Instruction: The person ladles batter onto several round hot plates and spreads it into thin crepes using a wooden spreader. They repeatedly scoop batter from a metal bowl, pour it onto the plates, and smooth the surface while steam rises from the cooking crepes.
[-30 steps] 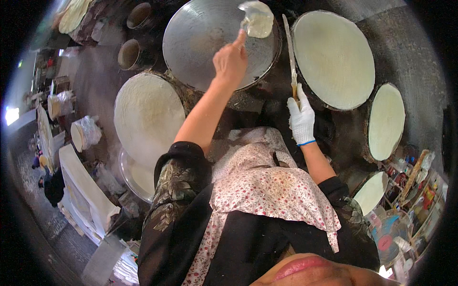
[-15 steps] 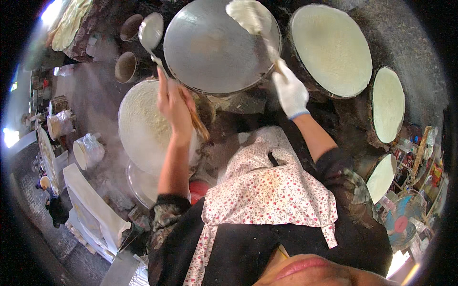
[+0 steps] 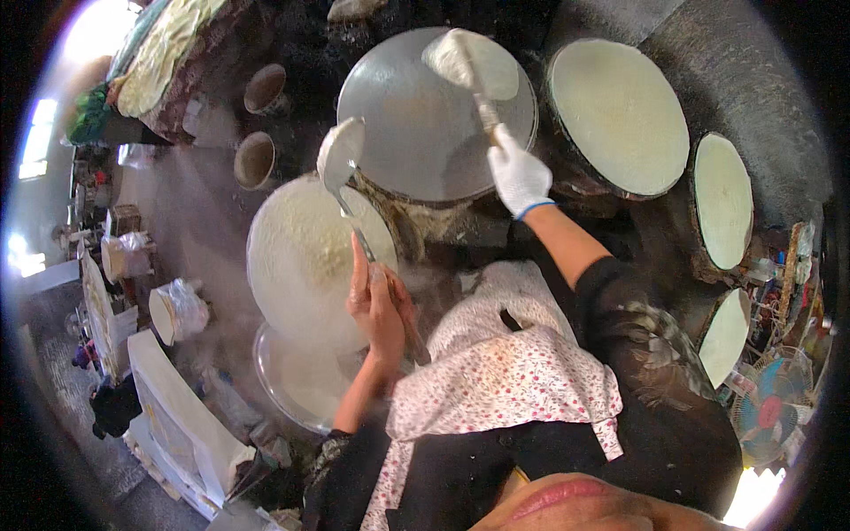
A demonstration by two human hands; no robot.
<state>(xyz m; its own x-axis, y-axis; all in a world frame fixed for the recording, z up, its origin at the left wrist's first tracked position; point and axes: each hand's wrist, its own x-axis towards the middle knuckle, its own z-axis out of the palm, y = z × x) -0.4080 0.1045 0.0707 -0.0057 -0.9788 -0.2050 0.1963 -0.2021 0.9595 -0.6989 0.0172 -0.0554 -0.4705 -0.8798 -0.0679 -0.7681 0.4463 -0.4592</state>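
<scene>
My bare left hand (image 3: pixel 379 310) is wrapped round the handle of a long metal ladle (image 3: pixel 341 152). The ladle's bowl is over the near-left edge of a round griddle (image 3: pixel 390 133), beside a wide round pan of pale, lumpy batter (image 3: pixel 310 239). My right hand (image 3: pixel 520 175), in a white knit glove with a blue cuff, grips the handle of a spreader (image 3: pixel 486 111). Its pale, batter-coated head rests over a small white patch of batter (image 3: pixel 496 71) at the griddle's far right. Grey metal shows on the rest of the griddle.
To the right stand round griddles covered with pale batter: a large one (image 3: pixel 620 115), a narrower-looking one (image 3: pixel 724 199) and another (image 3: pixel 726 341). Two empty-looking pots (image 3: pixel 255 161) are at the left. A basin (image 3: pixel 301 380) lies nearest me, under steam. A fan (image 3: pixel 772 407) stands at lower right.
My left hand has drawn the ladle nearer my body and away from the pots, to the griddle's edge. The spreader has swung left over the batter patch. The whole view has shifted slightly.
</scene>
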